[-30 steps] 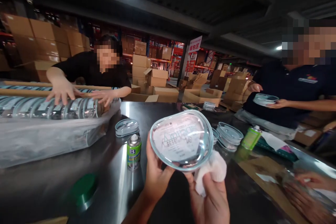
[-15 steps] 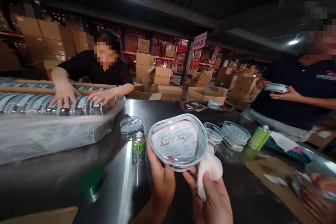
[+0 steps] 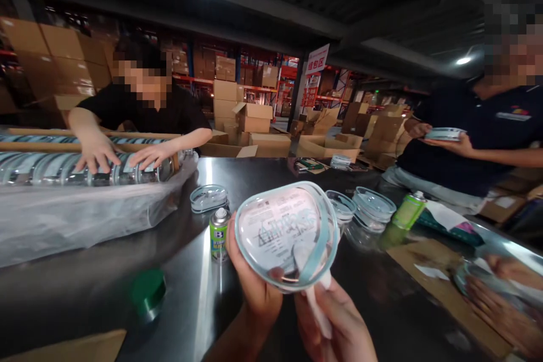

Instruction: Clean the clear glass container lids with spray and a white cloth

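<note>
My left hand [image 3: 253, 280] is closed around the lower left side of a clear glass food container [image 3: 271, 215] with a pale blue rim. The container is tilted up, with a printed paper label showing through it. In my right hand [image 3: 343, 322] is a white cloth [image 3: 317, 312], pinched against the container's lower right side; part of the cloth shows through the glass. Just left of the container stands a green spray can [image 3: 219, 237]. Behind it, more glass containers [image 3: 373, 208] rest on the shiny metal table [image 3: 182, 305].
A green cap [image 3: 148, 294] lies front left. At left, a co-worker's hands touch a row of glass containers [image 3: 97, 172] in a plastic-wrapped box. A second spray can [image 3: 409, 212] and a cardboard sheet [image 3: 419, 266] are at right, where two other people's hands hold containers.
My right hand has brought the cloth from beside the container up against its lower right side. My left hand has tilted and turned the container slightly.
</note>
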Demonstrator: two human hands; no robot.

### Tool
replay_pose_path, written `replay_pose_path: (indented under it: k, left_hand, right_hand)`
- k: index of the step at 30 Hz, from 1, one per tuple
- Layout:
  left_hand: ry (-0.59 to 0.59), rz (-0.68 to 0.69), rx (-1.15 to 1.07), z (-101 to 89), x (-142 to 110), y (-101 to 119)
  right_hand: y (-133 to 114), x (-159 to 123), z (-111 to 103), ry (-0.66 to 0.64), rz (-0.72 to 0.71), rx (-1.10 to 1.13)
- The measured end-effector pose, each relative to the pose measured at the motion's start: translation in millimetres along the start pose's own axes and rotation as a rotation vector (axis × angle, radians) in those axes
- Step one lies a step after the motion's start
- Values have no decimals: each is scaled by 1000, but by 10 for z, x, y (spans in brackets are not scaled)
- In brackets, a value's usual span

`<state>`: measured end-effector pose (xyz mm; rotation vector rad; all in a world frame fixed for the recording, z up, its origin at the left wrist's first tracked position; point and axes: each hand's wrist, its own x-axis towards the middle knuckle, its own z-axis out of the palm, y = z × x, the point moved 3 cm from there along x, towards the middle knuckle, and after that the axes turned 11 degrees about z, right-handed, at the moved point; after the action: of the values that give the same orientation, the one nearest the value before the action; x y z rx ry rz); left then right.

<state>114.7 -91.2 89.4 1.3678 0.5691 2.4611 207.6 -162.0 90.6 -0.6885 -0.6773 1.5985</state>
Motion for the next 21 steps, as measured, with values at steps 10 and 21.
replay_pose_path:
  k: [10, 21]
  left_hand:
    - [-141, -77, 63, 96, -166, 44]
    - [-268, 109, 301, 99, -169, -29]
  right_hand:
    - [-10, -62, 15, -424, 175, 108]
    - [24, 62, -312, -334, 91, 246]
